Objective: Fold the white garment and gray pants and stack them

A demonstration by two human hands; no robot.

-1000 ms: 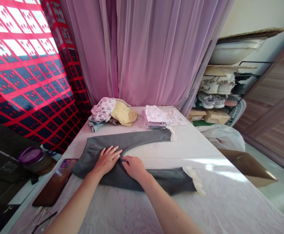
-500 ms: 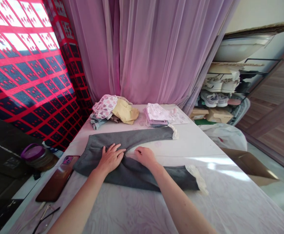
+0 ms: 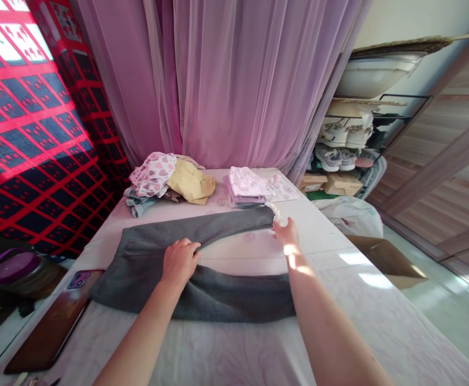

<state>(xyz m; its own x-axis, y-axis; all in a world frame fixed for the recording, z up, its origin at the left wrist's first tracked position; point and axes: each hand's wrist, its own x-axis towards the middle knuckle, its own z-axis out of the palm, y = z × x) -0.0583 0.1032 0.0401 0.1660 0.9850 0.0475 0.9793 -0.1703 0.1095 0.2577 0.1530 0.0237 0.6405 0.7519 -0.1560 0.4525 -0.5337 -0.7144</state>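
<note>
A pair of dark grey trousers (image 3: pixel 234 295) lies spread on the table, waistband to the left and legs pointing right. My left hand (image 3: pixel 180 261) is closed on the cloth at the crotch, its fingers curled under. At the far leg's end, my right hand (image 3: pixel 287 234) pinches the corner of the white lace cuff (image 3: pixel 274 210). The near leg's cuff is hidden behind my right forearm.
Behind the trousers are a loose heap of clothes with yellow trousers (image 3: pixel 192 181) and a folded pink stack (image 3: pixel 245 183). A phone (image 3: pixel 53 321) lies at the left edge. An open cardboard box (image 3: pixel 387 262) stands off the right side.
My right hand has moved from the crotch out to the far leg's lace cuff. My left hand, flat before, has curled its fingers onto the cloth. The view has shifted slightly right.
</note>
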